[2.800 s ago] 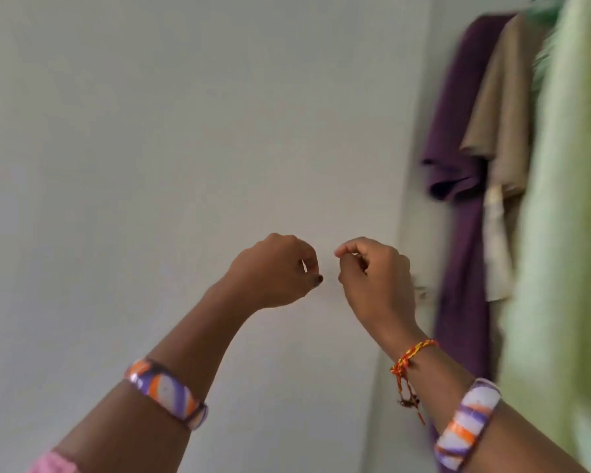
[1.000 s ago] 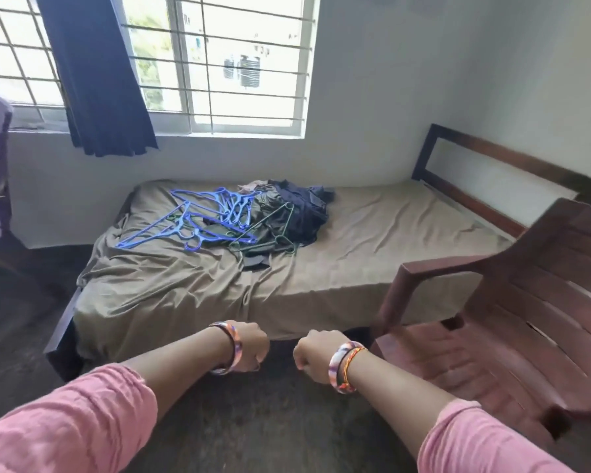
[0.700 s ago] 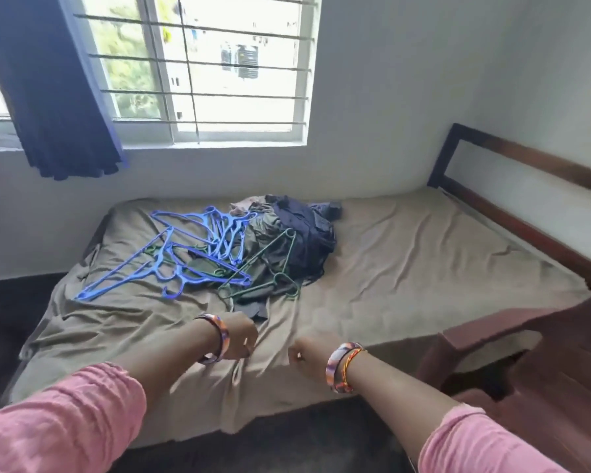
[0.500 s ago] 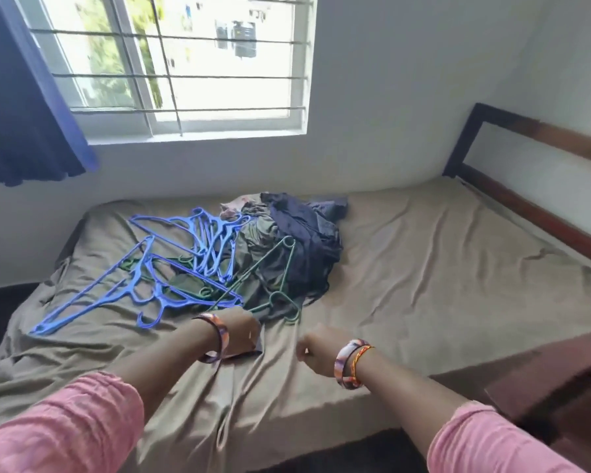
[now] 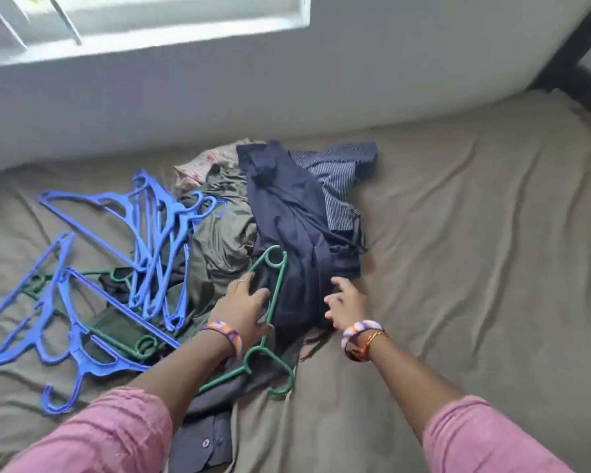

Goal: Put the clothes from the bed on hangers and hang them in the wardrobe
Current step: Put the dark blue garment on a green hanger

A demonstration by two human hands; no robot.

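Note:
A heap of clothes lies mid-bed: a navy garment [image 5: 289,213] on top, an olive one [image 5: 222,233] left of it, a striped one [image 5: 338,172] behind. A green hanger [image 5: 276,285] rests on the heap's near side. My left hand [image 5: 241,307] lies over that hanger with fingers spread, touching it and the cloth. My right hand [image 5: 343,302] reaches with loosely spread fingers to the navy garment's near right edge. Several blue hangers [image 5: 150,233] are strewn to the left.
The bed [image 5: 475,250] has a wrinkled olive-brown sheet, bare on the right half. A dark grey buttoned shirt [image 5: 207,435] trails over the near edge. A white wall and window sill [image 5: 144,39] stand behind; the dark headboard [image 5: 574,52] is at the far right.
I turned from the wardrobe to the bed and came close. Both hands went from curled fists to spread fingers and reached onto the clothes heap.

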